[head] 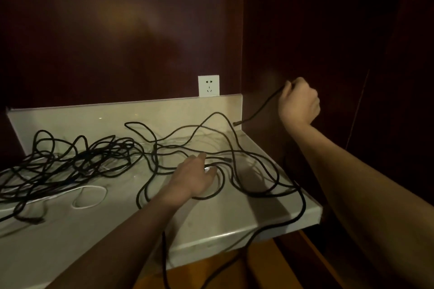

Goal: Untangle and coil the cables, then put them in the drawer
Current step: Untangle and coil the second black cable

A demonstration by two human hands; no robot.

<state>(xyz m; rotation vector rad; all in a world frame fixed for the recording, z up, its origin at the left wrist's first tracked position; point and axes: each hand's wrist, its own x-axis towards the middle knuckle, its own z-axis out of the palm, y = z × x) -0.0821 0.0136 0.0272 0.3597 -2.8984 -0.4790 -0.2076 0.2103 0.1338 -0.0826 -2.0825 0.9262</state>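
Right hand [299,101] raised past the desk's [211,225] far right corner, fist clamped on a black cable [260,110] end, left hand [196,178] flat — fingers relaxed — on loose black loops mid-desk, tangled heap [70,162] at left edge

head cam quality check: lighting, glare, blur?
Head view: dim, warm light; soft glare patch on the dark red-brown wood wall panel; pale glossy stone countertop mirrors the tangled black cables; right hand, gripping a black cable end, is slightly motion-blurred; left hand is sharper; wide-angle bending at the edges.
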